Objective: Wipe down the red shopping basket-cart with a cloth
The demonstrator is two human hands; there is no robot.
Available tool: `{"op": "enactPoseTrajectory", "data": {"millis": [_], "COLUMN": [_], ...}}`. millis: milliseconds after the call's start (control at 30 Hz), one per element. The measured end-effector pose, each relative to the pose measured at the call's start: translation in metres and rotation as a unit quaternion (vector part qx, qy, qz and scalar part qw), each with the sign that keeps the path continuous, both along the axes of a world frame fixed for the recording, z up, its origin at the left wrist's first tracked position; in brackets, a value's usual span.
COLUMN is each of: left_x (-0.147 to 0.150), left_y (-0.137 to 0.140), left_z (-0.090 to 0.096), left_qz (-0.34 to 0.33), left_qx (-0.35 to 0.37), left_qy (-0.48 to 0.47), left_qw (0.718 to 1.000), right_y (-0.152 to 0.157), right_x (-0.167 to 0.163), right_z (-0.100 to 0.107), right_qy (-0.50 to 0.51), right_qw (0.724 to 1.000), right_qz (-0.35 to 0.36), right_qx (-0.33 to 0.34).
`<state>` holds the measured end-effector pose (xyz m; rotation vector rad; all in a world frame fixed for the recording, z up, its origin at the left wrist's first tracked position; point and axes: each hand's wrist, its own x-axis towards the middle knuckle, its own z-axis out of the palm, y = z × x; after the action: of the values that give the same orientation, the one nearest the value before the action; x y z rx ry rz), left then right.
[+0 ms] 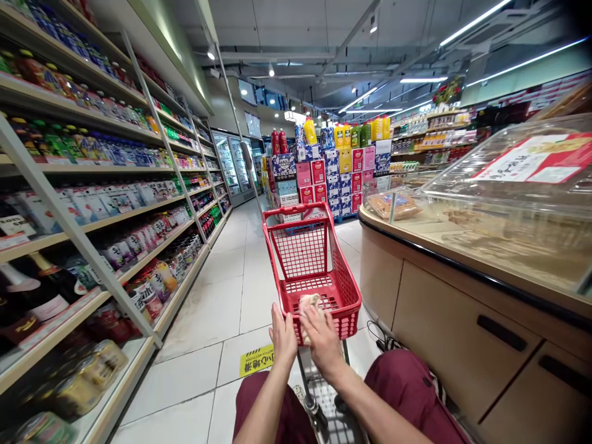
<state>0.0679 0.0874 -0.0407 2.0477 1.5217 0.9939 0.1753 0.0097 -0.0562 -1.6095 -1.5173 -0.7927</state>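
A red plastic shopping cart basket point(340, 302) with grid walls stands right in front of my knees. My right hand point(321, 339) presses a crumpled, pale cloth point(309, 302) against the near rim of the basket, fingers over it. Part of the cloth is hidden beneath that hand. Just to the left, my left hand point(283, 339) is held with its fingers straight and together, beside the basket's near left corner. It holds nothing; whether it touches the rim I cannot tell. The cart's grey metal frame shows below, between my legs.
Drink shelves point(129, 271) run along the left. A rounded wooden counter point(430, 290) with packaged food stands close on the right. Stacked drink cartons point(319, 172) rise beyond the cart. A yellow floor sticker point(256, 361) lies left of my hands, and cables point(383, 338) by the counter.
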Motion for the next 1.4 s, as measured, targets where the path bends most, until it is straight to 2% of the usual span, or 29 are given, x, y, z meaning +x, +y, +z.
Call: {"op": "enactPoseTrajectory", "data": {"millis": [100,167,233,300,400,467,633,833,1000,1133,1200,1267,1400], "left_x": [-0.011,-0.017,-0.021,-0.024,-0.029,-0.031,-0.021,-0.016,-0.012,-0.007,-0.008,-0.008,-0.004], "left_y": [-0.009,-0.014,-0.019,-0.020,-0.020,-0.019,-0.025,-0.030,-0.034,-0.036,-0.036,-0.036,-0.040], "left_z": [-0.001,0.000,-0.001,-0.003,-0.007,-0.007,-0.005,-0.005,-0.007,-0.008,-0.007,-0.006,-0.006], "left_qz": [0.001,-0.030,-0.060,-0.075,-0.051,-0.032,-0.069,-0.067,-0.086,-0.098,-0.095,-0.089,-0.080], "left_qx": [-0.022,-0.019,-0.020,-0.020,-0.018,0.003,0.084,0.115,0.162,0.182,0.182,0.180,0.188], "left_qy": [-0.029,-0.003,0.040,0.077,0.105,0.108,0.128,0.192,0.214,0.235,0.249,0.257,0.265], "left_qw": [0.999,0.999,0.997,0.994,0.993,0.994,0.986,0.972,0.959,0.950,0.947,0.945,0.942], "right_y": [-0.010,-0.018,-0.014,0.002,0.026,0.025,-0.003,0.006,-0.010,-0.001,0.001,-0.006,-0.032], "right_x": [0.012,0.028,0.028,0.007,-0.026,-0.025,0.012,-0.004,0.015,0.012,0.020,0.042,0.085], "right_z": [-0.003,-0.004,-0.004,0.000,0.008,0.010,0.004,0.002,0.002,0.010,0.011,0.008,-0.002], "right_qy": [-0.010,0.016,0.043,0.036,-0.026,-0.030,0.046,-0.028,-0.001,0.003,-0.011,-0.027,0.012], "right_qw": [1.000,0.998,0.995,0.997,0.998,0.998,0.996,0.999,0.999,0.996,0.996,0.996,0.994], "right_qz": [-0.004,-0.054,-0.084,-0.054,0.035,0.039,-0.061,0.027,-0.024,-0.046,-0.036,-0.030,-0.098], "right_qx": [-0.016,-0.028,-0.033,-0.031,-0.041,-0.041,-0.045,-0.020,-0.049,-0.081,-0.078,-0.077,-0.044]}}
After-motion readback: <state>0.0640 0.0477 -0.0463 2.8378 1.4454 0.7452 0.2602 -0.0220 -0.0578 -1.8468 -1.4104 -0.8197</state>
